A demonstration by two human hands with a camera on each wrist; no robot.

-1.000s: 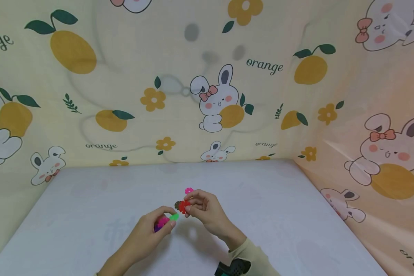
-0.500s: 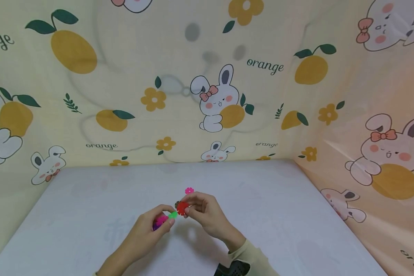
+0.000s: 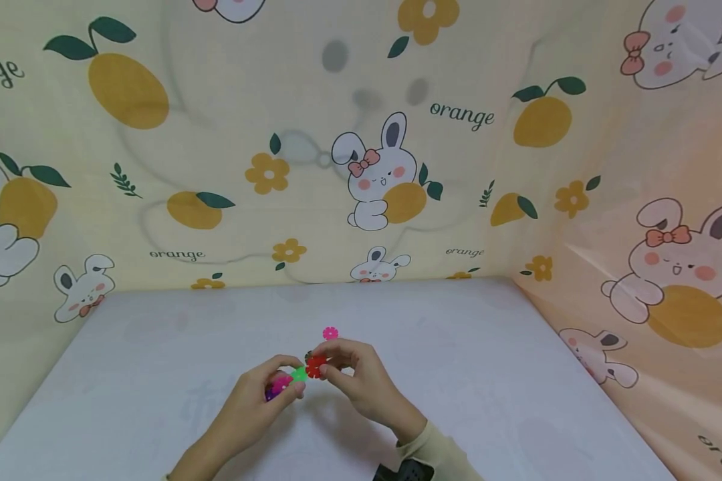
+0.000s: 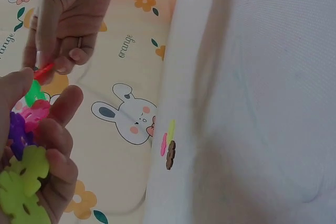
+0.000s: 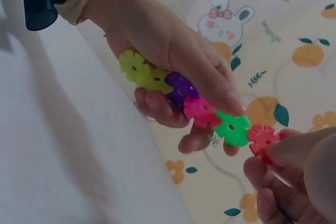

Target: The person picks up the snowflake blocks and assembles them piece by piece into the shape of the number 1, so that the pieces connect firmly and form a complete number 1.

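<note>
My left hand holds a chain of interlocking snowflake discs, its thumb and fingers pinching the end green disc. Behind the green one come a pink disc, a purple disc and two yellow discs lying along the palm. A single red snowflake disc is pinched between thumb and fingers of my right hand. In the right wrist view its edge is right at the rim of the green disc. Both hands are raised over the white table.
Loose discs lie beyond the hands: a pink disc, a brown disc and a yellow one. Mostly hidden by the right hand and red disc is the brown one in the head view. A printed cloth rises behind the table.
My right hand has shifted slightly left and down, bringing the red disc up to the green disc's edge. The left hand has moved slightly left and turned the green disc to show its face.
</note>
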